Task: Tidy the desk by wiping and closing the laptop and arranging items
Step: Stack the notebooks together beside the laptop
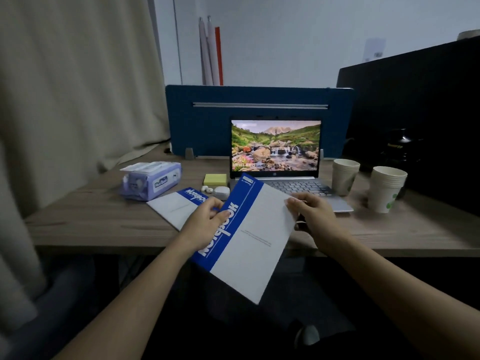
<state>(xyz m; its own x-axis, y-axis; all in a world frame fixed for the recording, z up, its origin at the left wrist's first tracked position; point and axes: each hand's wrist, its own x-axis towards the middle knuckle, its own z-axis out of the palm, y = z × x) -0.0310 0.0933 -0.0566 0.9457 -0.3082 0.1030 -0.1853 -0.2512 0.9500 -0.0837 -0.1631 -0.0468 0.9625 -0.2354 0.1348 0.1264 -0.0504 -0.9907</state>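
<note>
Both hands, left hand point(207, 216) and right hand point(310, 211), gripped a tilted notebook point(249, 237) by its edges (blue spine leftward), laptop point(280, 162) open behind.

Dim room: beige curtain point(78, 87) left, pale wall point(285, 35), blue divider panel point(207, 126) behind wooden desk point(104, 224).

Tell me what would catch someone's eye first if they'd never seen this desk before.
Most striking is the blue and white notebook, held up in front of the desk's near edge by the left hand and right hand. Behind it the open laptop glows with a bright mountain stream picture at the back of the desk. A second notebook lies flat to the left, and two stacks of paper cups stand to the laptop's right.
</note>
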